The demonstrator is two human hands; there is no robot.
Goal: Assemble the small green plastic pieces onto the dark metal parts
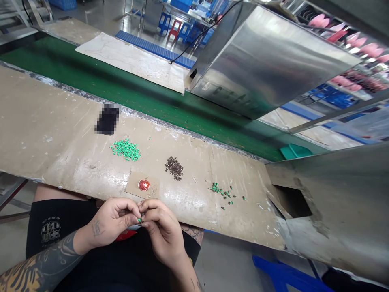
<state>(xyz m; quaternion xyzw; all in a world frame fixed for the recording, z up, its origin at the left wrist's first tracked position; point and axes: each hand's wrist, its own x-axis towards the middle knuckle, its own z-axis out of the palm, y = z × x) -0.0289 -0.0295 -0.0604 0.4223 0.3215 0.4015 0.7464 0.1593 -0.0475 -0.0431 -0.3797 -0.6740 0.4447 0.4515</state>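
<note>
My left hand [117, 217] pinches a small green piece [139, 220] between thumb and forefinger, just off the table's front edge. My right hand [162, 227] meets it there, its thumb and fingers closed at the same spot; whatever they hold is mostly hidden. In front of my hands, a small red-orange container [144, 185] stands on a cardboard square [133, 185] beside some tiny pale grains [152, 191]. Beyond lie a pile of small green pieces [126, 150] and a pile of dark brown bits [174, 168]. Farther right are scattered green-and-dark pieces [217, 187].
A pixelated dark object [107, 119] lies at the far edge of the brown-covered table [54, 134]. Behind runs a green conveyor belt [136, 93] with a metal housing [258, 52] over it. A metal panel [349, 194] bounds the right; a blue stool [282, 275] stands below.
</note>
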